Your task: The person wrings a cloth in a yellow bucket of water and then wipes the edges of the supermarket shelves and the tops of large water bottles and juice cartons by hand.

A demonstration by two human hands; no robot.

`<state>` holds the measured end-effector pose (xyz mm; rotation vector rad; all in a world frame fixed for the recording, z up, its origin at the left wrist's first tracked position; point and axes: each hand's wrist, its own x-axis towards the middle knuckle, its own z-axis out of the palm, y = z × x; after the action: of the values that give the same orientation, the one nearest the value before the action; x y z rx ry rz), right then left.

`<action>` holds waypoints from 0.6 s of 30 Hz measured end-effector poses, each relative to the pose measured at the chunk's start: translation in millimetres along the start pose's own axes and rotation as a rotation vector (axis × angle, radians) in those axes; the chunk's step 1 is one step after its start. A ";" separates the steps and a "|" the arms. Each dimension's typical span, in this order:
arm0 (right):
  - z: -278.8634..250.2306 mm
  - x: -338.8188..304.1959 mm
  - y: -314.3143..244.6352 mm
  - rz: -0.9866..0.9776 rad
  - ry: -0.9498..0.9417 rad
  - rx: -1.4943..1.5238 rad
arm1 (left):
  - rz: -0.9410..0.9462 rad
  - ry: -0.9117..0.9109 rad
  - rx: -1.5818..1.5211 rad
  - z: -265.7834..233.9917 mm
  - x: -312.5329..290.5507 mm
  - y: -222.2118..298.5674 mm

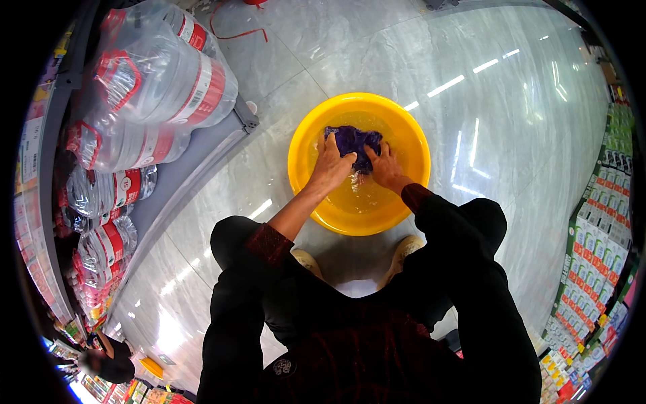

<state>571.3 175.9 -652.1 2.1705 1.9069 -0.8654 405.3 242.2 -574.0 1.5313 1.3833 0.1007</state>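
Observation:
A round yellow basin with water in it stands on the floor in front of my feet. In its far half lies a wet, bunched dark purple cloth. My left hand grips the cloth's left side, thumb pointing in toward the middle. On the right side, my right hand has its fingers closed on the same cloth near the basin's right wall. The fingertips of both hands are partly hidden by the cloth and the water.
Large clear water bottles with red labels sit on a grey shelf to the left. Stacked cartons line the right side. A red strap lies on the tiled floor beyond. Another person is at the lower left.

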 end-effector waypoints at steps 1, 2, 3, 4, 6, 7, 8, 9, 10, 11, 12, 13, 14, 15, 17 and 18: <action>2.8 0.6 1.3 -0.063 -0.042 0.049 | -0.006 -0.012 -0.006 0.2 0.8 -1.2; 6.0 0.6 5.1 -0.122 -0.081 0.094 | -0.006 -0.025 -0.015 1.5 1.5 -0.6; 9.3 1.3 8.2 -0.182 -0.120 0.139 | -0.033 -0.087 -0.115 3.1 6.3 -5.7; 8.0 13.8 12.4 -0.282 -0.182 0.311 | -0.060 -0.148 -0.215 4.1 13.8 -14.0; -18.3 16.1 -4.1 -0.272 -0.248 0.409 | -0.156 -0.233 -0.435 1.9 13.7 -12.5; -37.8 14.6 -13.7 -0.260 -0.280 0.459 | -0.220 -0.265 -0.554 -4.5 2.2 5.5; -55.6 14.3 -21.5 -0.275 -0.299 0.461 | -0.286 -0.293 -0.675 -7.7 -5.5 16.2; -77.8 8.6 -32.4 -0.268 -0.350 0.530 | -0.362 -0.302 -0.713 -6.2 -4.1 12.9; -105.6 -0.3 -42.5 -0.253 -0.396 0.600 | -0.434 -0.319 -0.747 -3.3 0.9 8.9; -128.1 -7.4 -49.6 -0.242 -0.444 0.672 | -0.510 -0.331 -0.781 -0.7 5.4 3.9; -149.1 -17.1 -50.9 -0.305 -0.387 0.685 | -0.469 -0.319 -0.802 1.2 8.0 4.0; -164.7 -24.4 -53.4 -0.385 -0.341 0.698 | -0.449 -0.383 -0.897 1.8 11.6 -6.3; -178.8 -32.0 -53.0 -0.451 -0.286 0.708 | -0.422 -0.462 -0.989 3.7 16.2 -15.2; -186.6 -34.1 -49.5 -0.457 -0.344 0.843 | -0.396 -0.543 -1.077 -0.4 14.0 -6.3; -195.9 -34.8 -45.6 -0.478 -0.467 1.109 | -0.292 -0.557 -1.030 5.7 13.9 -4.2; -192.1 -34.6 -45.0 -0.369 -0.526 1.350 | -0.225 -0.616 -1.082 11.0 22.9 -16.0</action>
<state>591.3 241.3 -463.9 1.5260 1.5327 -3.0437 409.0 250.3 -602.7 0.4257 0.7480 0.1811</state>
